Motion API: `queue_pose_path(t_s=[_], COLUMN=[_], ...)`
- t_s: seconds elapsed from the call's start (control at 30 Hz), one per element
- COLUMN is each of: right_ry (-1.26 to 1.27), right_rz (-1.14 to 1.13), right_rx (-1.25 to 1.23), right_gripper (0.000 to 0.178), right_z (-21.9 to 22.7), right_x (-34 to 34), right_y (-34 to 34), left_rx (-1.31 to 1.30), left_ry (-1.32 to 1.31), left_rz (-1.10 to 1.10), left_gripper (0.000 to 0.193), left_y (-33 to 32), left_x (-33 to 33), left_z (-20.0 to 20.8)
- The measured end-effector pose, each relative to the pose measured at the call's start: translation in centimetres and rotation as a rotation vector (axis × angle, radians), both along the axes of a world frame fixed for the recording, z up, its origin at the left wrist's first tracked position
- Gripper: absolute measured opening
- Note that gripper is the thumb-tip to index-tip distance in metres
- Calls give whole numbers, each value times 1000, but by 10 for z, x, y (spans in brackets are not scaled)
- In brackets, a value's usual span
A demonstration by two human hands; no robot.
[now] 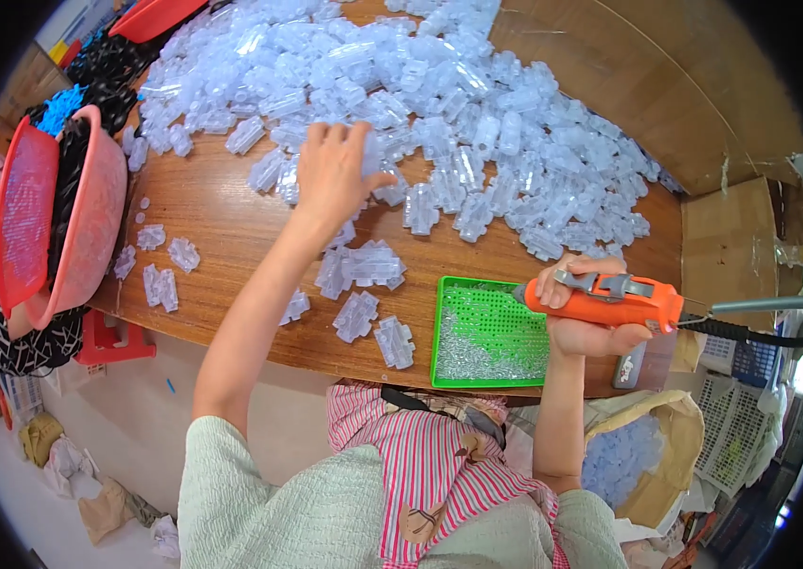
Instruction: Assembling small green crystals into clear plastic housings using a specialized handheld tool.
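My left hand (333, 175) reaches over the near edge of a big heap of clear plastic parts (326, 76), fingers spread and bent down onto them. Whether it grips a part is hidden beneath the palm. In my right hand (567, 294) is an orange electric screwdriver (643, 305), held level with its tip pointing left. That tip hovers over a green tray (437, 332) holding many small silvery screws (487, 351). Several loose clear parts (357, 316) lie on the wooden table between the heap and my body.
A pink basket (103, 204) with black items stands at the left. Cardboard (733, 228) borders the right side, where the screwdriver's black cable (752, 334) runs. A small grey object (628, 368) lies beside the tray. Below right, an open sack (676, 446) holds more clear parts.
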State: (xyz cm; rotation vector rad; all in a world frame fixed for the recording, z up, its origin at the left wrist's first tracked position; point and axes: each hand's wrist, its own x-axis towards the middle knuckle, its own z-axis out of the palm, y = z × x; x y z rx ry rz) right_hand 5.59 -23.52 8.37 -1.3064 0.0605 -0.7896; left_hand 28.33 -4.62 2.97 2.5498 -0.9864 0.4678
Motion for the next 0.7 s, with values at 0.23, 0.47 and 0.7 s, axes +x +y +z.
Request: queue_pose_path(t_s=[0.23,0.47,0.7], right_ry=[123,184,179], right_rz=[-26,-16,-59], right_rx=[25,76,88], right_gripper=[100,97,99], right_z=[-14,-38,-45], right_x=[-10,-17,-9], right_y=[-5,-9,-9], left_rx=[314,252,-57], left_ry=[52,104,110], left_rz=[302,294,176], left_gripper=[53,26,35], left_y=[-20,-10,2], left_x=[-1,-13,-23], left_z=[0,-16,0])
